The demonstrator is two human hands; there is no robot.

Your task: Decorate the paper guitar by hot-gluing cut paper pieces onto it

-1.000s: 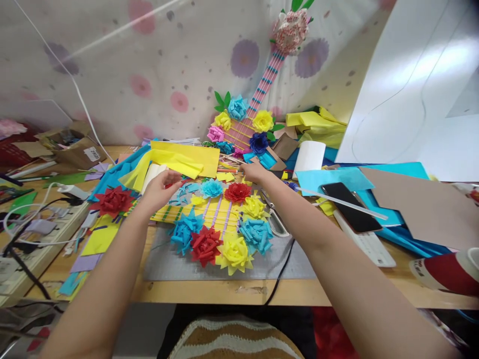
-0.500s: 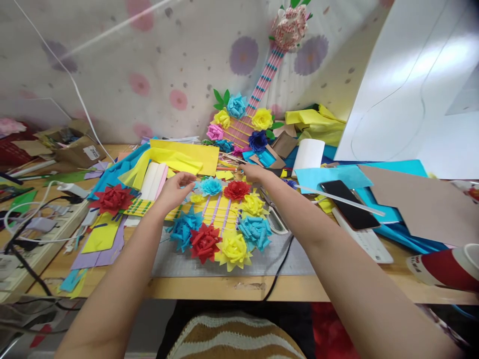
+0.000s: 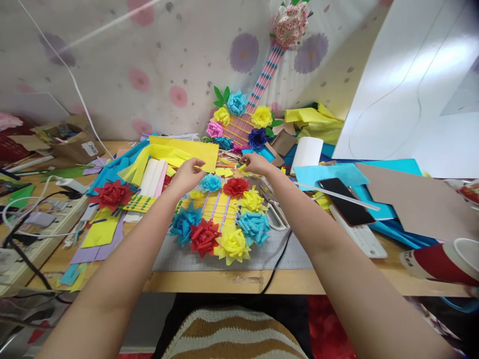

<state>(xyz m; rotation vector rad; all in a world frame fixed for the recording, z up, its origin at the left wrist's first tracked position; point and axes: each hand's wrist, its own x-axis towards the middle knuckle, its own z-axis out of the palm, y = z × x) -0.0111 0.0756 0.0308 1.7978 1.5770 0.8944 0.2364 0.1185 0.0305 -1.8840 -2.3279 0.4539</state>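
Observation:
A yellow paper guitar lies flat on a grey mat, ringed by red, blue and yellow paper flowers. Above its upper left side, near a light-blue flower, my left hand hovers with thumb and fingers slightly apart, nothing visible between them. My right hand is behind the upper red flower, its fingertips pinched on a small yellow-green piece. Beside my right forearm are white-handled scissors. A pink flowered guitar leans against the wall covering behind.
To the right are a phone, a white glue stick, brown card and a red-and-white cup at the table edge. A power strip with cables is on the left. Paper scraps and a white roll stand behind.
My left hand has moved right and slightly up, away from the guitar's left side. My right hand has shifted slightly right and up, and a small yellow-green piece now shows at its fingertips.

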